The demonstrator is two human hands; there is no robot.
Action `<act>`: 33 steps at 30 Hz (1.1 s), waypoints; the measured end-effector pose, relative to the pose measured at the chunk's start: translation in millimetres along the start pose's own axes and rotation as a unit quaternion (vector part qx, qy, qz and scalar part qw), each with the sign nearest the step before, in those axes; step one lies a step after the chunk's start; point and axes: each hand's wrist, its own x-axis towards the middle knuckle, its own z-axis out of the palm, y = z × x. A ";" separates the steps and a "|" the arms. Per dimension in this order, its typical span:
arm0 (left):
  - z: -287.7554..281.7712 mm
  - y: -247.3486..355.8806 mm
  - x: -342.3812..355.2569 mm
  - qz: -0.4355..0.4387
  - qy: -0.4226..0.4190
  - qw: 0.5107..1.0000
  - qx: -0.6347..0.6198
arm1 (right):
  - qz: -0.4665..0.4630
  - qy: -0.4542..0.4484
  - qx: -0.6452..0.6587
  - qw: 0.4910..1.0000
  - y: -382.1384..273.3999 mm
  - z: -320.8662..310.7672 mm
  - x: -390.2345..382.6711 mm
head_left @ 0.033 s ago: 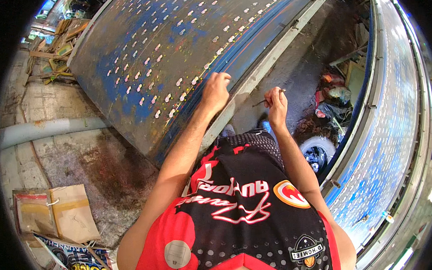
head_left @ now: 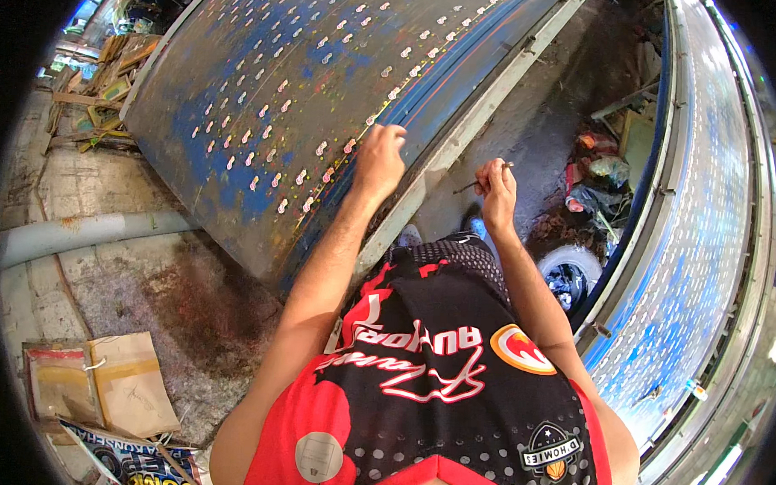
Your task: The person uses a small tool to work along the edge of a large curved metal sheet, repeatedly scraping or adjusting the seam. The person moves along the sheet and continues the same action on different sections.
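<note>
A dark, blue-stained board carries rows of small pale peanut-shaped pieces and thin yellow and orange lines along its right side. My left hand is over that right side, beside the row of pieces, with fingers curled together; whatever they hold, if anything, is too small to make out. Right of the board's pale metal rail, my right hand grips a thin dark tool that sticks out toward the lower left.
A second long, blue-speckled board runs down the right. Between the boards lie debris and a pale wheel. Wood scraps are piled at upper left, a pipe crosses the left floor, and cardboard lies at lower left.
My left hand has shifted slightly up and to the left over the board. My right hand has barely moved.
</note>
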 end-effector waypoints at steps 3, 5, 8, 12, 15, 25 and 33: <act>-18.8 -20.7 25.3 0.031 0.069 0.992 0.105 | 0.004 -0.034 -0.043 0.998 2.8 -13.9 -1.4; -20.4 -42.1 32.9 0.047 0.065 0.984 0.157 | 0.010 -0.043 -0.092 0.995 7.5 -15.8 -0.2; -12.0 -77.7 31.4 -0.003 0.050 0.979 0.199 | -0.007 -0.095 -0.244 0.965 -2.1 -10.0 10.2; -4.9 -56.8 35.6 0.007 0.166 0.964 0.209 | -0.096 -0.119 -0.357 0.921 -24.3 -15.5 29.5; 0.1 -37.3 40.5 -0.020 0.129 0.977 0.170 | 0.026 -0.100 -0.337 0.936 -42.0 -29.8 46.0; 61.4 53.4 112.2 0.072 0.077 0.991 0.078 | 0.053 0.039 0.038 0.997 -55.3 -159.0 239.5; 162.9 136.8 245.0 0.058 0.046 0.996 0.051 | 0.103 0.027 0.134 0.985 -61.1 -205.1 405.1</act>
